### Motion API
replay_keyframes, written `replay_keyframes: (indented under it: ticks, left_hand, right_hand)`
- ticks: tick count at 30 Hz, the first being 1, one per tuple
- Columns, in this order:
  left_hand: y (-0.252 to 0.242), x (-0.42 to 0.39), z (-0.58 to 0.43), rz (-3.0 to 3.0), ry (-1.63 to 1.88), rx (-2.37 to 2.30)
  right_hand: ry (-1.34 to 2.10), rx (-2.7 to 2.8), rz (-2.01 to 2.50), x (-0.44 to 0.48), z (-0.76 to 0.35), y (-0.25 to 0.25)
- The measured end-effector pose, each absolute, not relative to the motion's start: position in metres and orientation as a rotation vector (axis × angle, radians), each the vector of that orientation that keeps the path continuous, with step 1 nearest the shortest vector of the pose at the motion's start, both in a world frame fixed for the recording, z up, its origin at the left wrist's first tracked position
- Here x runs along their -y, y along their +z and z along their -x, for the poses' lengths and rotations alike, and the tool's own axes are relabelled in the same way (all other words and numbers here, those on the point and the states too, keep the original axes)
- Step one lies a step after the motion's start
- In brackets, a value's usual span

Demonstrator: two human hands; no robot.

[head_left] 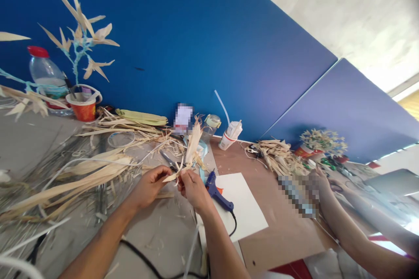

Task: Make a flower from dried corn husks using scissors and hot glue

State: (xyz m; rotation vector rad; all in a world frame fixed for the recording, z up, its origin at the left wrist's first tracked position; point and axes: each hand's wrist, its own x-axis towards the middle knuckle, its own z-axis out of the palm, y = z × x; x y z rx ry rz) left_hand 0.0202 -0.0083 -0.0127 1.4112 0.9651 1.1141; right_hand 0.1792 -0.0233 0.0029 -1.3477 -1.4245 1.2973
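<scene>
Both hands meet over the grey table around a small star-shaped piece of dried corn husk (170, 178) with pointed petals. My left hand (151, 186) pinches one pointed end of it. The fingers of my right hand (193, 188) are closed on its middle; their tips are partly hidden. Right behind the hands stands a larger upright bundle of husk (195, 141). A blue hot glue gun (218, 192) lies just right of my right hand, on a white sheet (248, 209). Scissors (167, 158) lie partly covered behind my left hand.
Husk strips (81, 178) and thin wires cover the left side. Behind stand a husk plant in a red cup (82, 111), a plastic bottle (46, 69) and a paper cup (225, 140). At right, a co-worker's hand (322, 187) is near another husk pile (276, 157).
</scene>
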Motion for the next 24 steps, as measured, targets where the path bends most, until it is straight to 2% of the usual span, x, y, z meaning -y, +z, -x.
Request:
replay_keyframes:
  ticks: [9,12,20,24]
  left_hand:
    - [-0.007,0.010,-0.020,-1.428,1.098,-0.963]
    - [-0.001,0.012,-0.020,-1.442,1.062,-0.975]
    - [0.002,0.015,-0.015,-1.462,1.026,-0.962]
    - [-0.002,0.014,-0.012,-1.457,1.026,-0.973]
  right_hand:
    - [1.509,1.286,1.360,0.026,-0.177,0.015]
    - [1.683,1.179,1.346,0.026,-0.179,0.020]
    - [2.205,0.941,1.047,0.020,-0.194,0.026]
    - [2.272,0.937,0.938,0.017,-0.199,0.023]
